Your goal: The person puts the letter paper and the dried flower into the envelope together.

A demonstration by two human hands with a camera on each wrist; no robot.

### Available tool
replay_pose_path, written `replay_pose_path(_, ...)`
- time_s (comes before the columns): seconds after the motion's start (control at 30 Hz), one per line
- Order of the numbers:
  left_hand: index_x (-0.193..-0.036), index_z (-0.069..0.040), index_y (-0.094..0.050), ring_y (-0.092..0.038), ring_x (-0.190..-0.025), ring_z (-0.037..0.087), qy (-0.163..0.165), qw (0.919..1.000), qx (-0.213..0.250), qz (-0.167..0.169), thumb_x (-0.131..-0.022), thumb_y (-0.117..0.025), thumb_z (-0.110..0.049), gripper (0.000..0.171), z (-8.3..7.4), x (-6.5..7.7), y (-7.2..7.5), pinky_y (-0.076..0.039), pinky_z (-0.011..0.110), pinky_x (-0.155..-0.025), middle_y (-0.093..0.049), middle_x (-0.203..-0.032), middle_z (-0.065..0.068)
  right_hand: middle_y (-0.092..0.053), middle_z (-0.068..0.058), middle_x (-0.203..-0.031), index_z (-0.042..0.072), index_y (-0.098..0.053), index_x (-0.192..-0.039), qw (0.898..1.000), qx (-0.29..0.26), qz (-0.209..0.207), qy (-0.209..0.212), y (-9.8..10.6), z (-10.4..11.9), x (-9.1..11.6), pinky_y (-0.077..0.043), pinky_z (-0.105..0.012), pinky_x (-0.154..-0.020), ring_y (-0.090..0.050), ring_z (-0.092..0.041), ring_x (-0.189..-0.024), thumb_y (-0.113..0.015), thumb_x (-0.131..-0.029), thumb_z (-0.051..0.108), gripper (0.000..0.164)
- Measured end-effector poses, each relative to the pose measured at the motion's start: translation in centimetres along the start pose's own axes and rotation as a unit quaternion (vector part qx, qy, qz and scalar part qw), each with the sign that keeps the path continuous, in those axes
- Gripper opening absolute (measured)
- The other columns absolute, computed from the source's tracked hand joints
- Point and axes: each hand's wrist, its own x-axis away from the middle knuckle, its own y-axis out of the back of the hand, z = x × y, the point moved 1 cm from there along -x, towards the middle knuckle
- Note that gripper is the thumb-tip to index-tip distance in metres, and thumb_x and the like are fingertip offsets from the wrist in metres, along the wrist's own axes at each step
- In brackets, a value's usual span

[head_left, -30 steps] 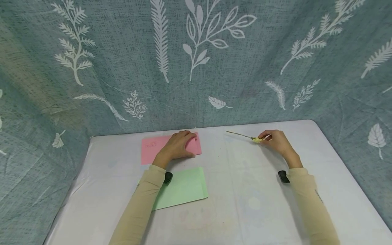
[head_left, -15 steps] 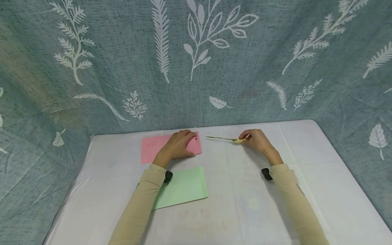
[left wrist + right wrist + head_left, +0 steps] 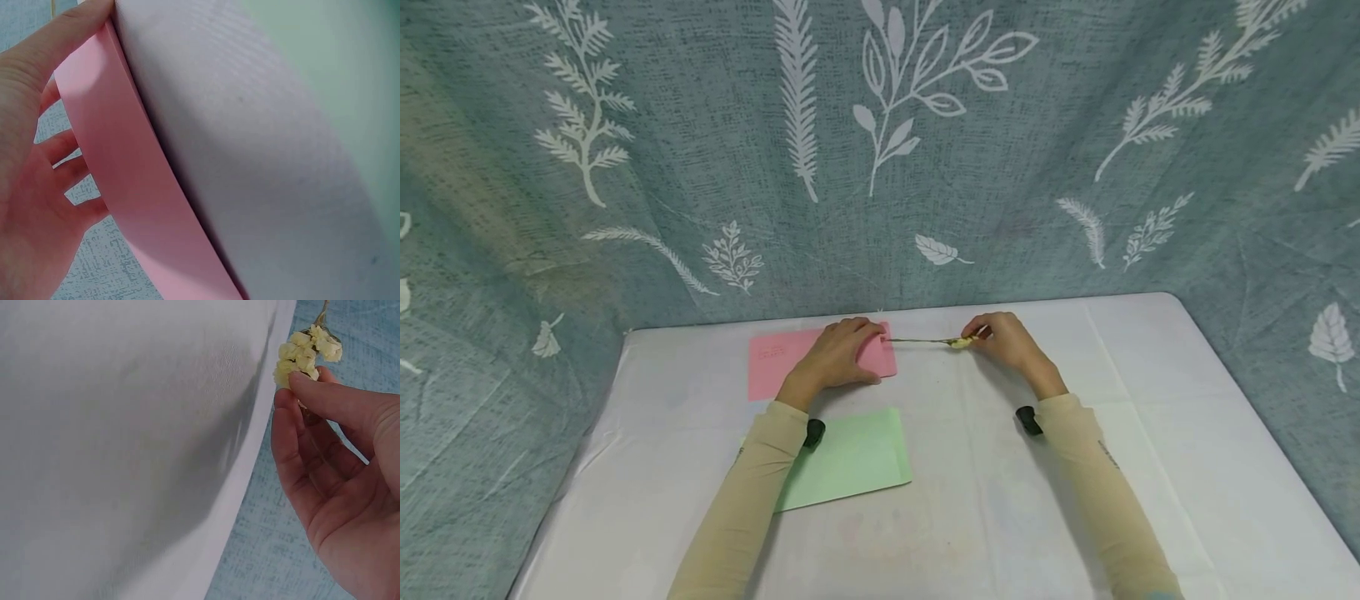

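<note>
Near the back edge of the table, my left hand (image 3: 835, 354) spans the right part of a pink envelope (image 3: 775, 363), thumb at its near edge and fingers at its far edge. The left wrist view shows the envelope (image 3: 125, 150) held between thumb and fingertips. My right hand (image 3: 1006, 340) pinches a dried flower sprig (image 3: 958, 342) by its pale yellow blossoms. Its thin brown stem points left, and the tip overlaps the envelope's right end beside my left fingertips. Up close, the clustered blossoms (image 3: 305, 353) sit between thumb and index finger.
A green envelope (image 3: 850, 462) lies in front of the pink one, partly hidden under my left forearm. White cloth (image 3: 940, 517) covers the table. Behind the table's back edge hangs a blue-green curtain (image 3: 820, 242) with white leaf prints. Each wrist carries a small black camera (image 3: 1028, 420).
My right hand has moved left with the flower sprig, bringing the stem tip from well right of the pink envelope to its right end. My left hand and both envelopes have stayed put.
</note>
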Motion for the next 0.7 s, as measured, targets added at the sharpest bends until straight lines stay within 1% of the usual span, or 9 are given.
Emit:
replay_pose_path(0.33, -0.142, -0.011, -0.049, -0.042, -0.133, 0.033, 0.003, 1.0, -0.006, 0.0, -0.076, -0.084, -0.039, 0.079, -0.3, -0.1, -0.1, -0.031, 0.052, -0.111, -0.048, -0.142, 0.015, -0.071, -0.016, -0.105, 0.001, -0.073, -0.1, 1.0, 0.007, 0.001, -0.008, -0.5, -0.1, 0.1, -0.053, -0.044, -0.083, -0.066, -0.031, -0.093, -0.066, -0.088, -0.004, 0.014)
replay_pose_path(0.5, -0.142, -0.011, -0.05, -0.043, -0.133, 0.033, 0.003, 1.0, -0.008, -0.004, -0.075, -0.084, -0.039, 0.08, -0.4, 0.0, -0.1, -0.031, 0.052, -0.11, -0.048, -0.142, 0.015, -0.071, -0.016, -0.105, 0.001, -0.073, -0.1, 1.0, -0.006, 0.0, 0.002, -1.0, 0.1, -0.3, -0.052, -0.043, -0.084, -0.065, -0.031, -0.093, -0.066, -0.089, -0.003, 0.014)
replay_pose_path(0.7, -0.143, -0.012, -0.048, -0.042, -0.133, 0.033, 0.009, 0.9999, -0.01, -0.002, -0.076, -0.084, -0.039, 0.08, -0.3, 0.1, -0.2, -0.031, 0.052, -0.11, -0.048, -0.142, 0.015, -0.071, -0.015, -0.105, 0.001, -0.073, -0.102, 1.0, -0.021, 0.005, 0.013, -1.8, 1.0, -1.0, -0.052, -0.043, -0.085, -0.065, -0.031, -0.095, -0.066, -0.089, -0.002, 0.015)
